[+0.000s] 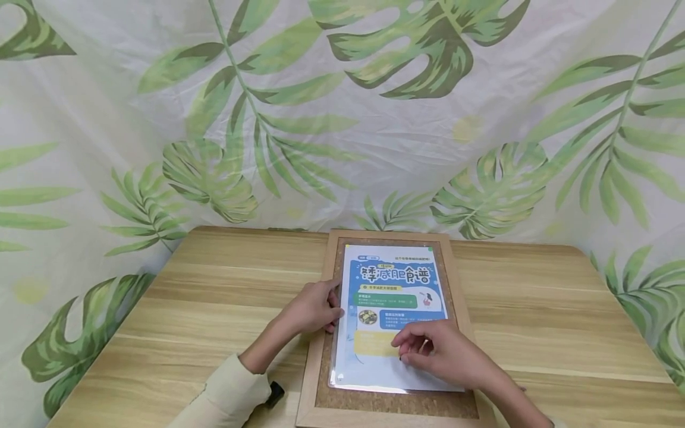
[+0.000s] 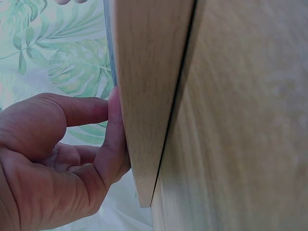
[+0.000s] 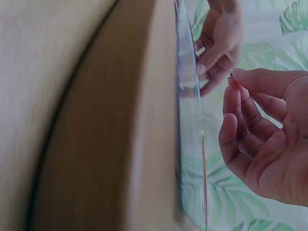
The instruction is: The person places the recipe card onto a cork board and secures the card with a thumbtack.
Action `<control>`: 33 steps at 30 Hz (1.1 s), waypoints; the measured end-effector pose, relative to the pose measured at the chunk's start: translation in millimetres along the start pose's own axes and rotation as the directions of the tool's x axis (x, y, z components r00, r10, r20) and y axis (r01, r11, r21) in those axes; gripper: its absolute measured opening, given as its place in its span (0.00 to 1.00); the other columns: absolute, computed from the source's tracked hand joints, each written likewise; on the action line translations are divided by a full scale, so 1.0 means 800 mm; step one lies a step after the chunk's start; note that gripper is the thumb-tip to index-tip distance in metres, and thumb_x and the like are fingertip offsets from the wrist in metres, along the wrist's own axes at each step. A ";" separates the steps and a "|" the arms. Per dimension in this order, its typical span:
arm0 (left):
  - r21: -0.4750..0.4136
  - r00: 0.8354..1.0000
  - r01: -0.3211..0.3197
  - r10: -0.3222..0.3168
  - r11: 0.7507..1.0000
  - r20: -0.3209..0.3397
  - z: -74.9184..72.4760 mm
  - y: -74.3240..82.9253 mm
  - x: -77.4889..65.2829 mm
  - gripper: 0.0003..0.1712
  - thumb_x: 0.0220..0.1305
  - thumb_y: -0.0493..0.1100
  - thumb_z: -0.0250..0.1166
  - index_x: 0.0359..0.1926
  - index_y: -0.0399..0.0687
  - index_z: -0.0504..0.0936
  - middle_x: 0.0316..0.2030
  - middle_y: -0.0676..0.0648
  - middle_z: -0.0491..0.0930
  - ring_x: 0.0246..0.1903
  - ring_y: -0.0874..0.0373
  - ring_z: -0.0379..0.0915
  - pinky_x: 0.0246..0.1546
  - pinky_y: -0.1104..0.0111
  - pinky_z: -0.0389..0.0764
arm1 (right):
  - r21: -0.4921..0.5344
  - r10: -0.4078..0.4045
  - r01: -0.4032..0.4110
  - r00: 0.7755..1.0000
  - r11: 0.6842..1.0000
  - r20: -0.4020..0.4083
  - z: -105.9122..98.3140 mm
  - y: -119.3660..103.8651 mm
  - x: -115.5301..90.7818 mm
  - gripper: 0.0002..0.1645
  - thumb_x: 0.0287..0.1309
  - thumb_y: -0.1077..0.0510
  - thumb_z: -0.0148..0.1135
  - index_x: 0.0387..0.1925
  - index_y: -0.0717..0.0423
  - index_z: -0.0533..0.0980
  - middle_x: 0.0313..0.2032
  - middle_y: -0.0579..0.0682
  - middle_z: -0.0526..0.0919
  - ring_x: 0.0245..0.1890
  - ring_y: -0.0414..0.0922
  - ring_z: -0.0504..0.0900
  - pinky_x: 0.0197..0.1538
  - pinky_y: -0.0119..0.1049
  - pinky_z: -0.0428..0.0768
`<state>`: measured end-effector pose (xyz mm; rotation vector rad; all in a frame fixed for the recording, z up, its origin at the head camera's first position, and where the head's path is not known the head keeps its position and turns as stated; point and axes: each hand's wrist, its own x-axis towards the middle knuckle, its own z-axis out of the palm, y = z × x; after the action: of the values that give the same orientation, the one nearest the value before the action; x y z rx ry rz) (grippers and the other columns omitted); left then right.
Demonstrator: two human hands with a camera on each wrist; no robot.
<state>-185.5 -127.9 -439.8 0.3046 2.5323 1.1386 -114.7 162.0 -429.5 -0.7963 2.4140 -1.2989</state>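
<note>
- Hands, two. From my remote post I see the right hand (image 1: 433, 351) pinching one tiny bit (image 3: 231, 73) between thumb and fingertip, above the lower part of the sheet (image 1: 393, 303) and apart from it. A loosened pinch could drop something that small, and I'd struggle to spot it.
- The left hand (image 1: 316, 306) touches the left edge by sheet and board; whether it grips or only presses, I can't make out. Too hard a sideways push there could skew the sheet.
- Black object (image 1: 275, 394), one, just beside the left sleeve (image 1: 232, 386); I can't identify it. A swing of that arm might knock it.
- Board (image 1: 396, 404), one, wood-framed cork, flat on the bench (image 1: 551, 321), also one.
- Sheet, one, lying on the cork, print up. Its lower edge might lift if snagged by a wrist.
- Markers, two, at its far corners: yellow marker (image 1: 347, 245) left, green marker (image 1: 430, 249) right.
- Leafy cloth (image 1: 299, 113) behind everything; I can't count its pieces.
</note>
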 end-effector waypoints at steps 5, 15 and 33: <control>0.002 1.000 -0.004 0.004 1.000 -0.001 0.000 0.001 -0.001 0.42 0.70 0.29 0.68 0.80 0.29 0.61 0.30 0.45 0.80 0.20 0.58 0.81 0.20 0.69 0.85 | 0.020 0.008 -0.009 1.000 1.000 0.024 0.015 -0.005 0.011 0.07 0.65 0.64 0.72 0.44 0.54 0.88 0.34 0.38 0.88 0.34 0.30 0.81 0.36 0.26 0.83; -0.004 1.000 -0.012 0.012 1.000 -0.011 0.001 0.000 0.000 0.43 0.69 0.29 0.69 0.80 0.30 0.62 0.28 0.45 0.80 0.19 0.58 0.80 0.21 0.68 0.85 | 0.020 0.006 -0.007 0.997 1.000 0.071 0.037 -0.022 0.027 0.06 0.67 0.63 0.70 0.42 0.52 0.88 0.31 0.35 0.86 0.32 0.29 0.80 0.38 0.26 0.83; -0.007 1.000 -0.029 0.029 1.000 -0.001 0.000 -0.004 0.003 0.43 0.68 0.28 0.68 0.80 0.29 0.61 0.27 0.45 0.81 0.18 0.59 0.81 0.20 0.69 0.84 | 0.097 -0.044 0.030 0.988 0.995 0.145 0.080 -0.041 0.058 0.07 0.66 0.65 0.71 0.43 0.52 0.88 0.32 0.39 0.88 0.30 0.26 0.79 0.37 0.23 0.83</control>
<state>-188.1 -129.4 -442.7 0.3399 2.5317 1.1581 -110.2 76.9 -437.5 -0.8818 2.2160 -1.3090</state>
